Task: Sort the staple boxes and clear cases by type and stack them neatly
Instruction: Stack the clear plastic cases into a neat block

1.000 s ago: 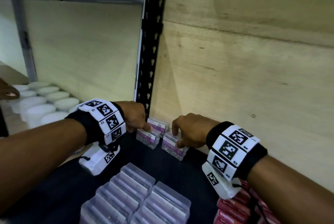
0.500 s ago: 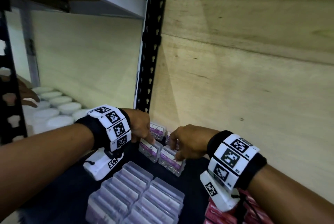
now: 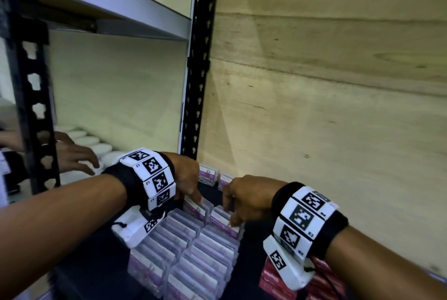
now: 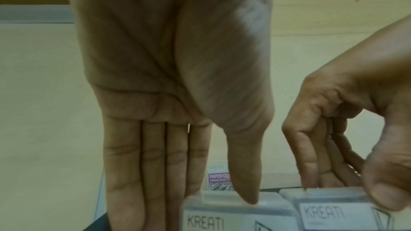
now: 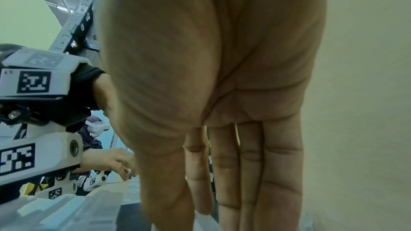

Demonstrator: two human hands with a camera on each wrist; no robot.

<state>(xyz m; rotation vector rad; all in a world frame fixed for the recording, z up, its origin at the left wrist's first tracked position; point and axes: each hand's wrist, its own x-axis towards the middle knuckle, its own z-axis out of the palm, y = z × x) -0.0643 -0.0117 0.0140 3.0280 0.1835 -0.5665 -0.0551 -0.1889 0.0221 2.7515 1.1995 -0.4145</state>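
Two rows of clear cases (image 3: 191,246) with purple labels lie on the black shelf mat. My left hand (image 3: 188,178) reaches down at the far end of the left row. Its fingers are straight behind a clear case (image 4: 222,213) and the thumb tip rests on that case's top edge. My right hand (image 3: 244,200) pinches the top of the neighbouring clear case (image 3: 222,223) at the far end of the right row, thumb in front and fingers behind. Two more cases (image 3: 208,175) stand at the back. Red staple boxes (image 3: 275,285) lie under my right wrist.
A black slotted upright (image 3: 198,82) stands behind my left hand, and a wooden wall (image 3: 326,130) closes the right side. A metal shelf (image 3: 108,2) hangs overhead. Left of another upright (image 3: 26,86), another person's hand (image 3: 72,157) reaches over white round lids (image 3: 89,141).
Both hands have drawn their clear cases from the back of the shelf toward me, up against the far ends of the two rows. Another person's hand has come further in at the left.
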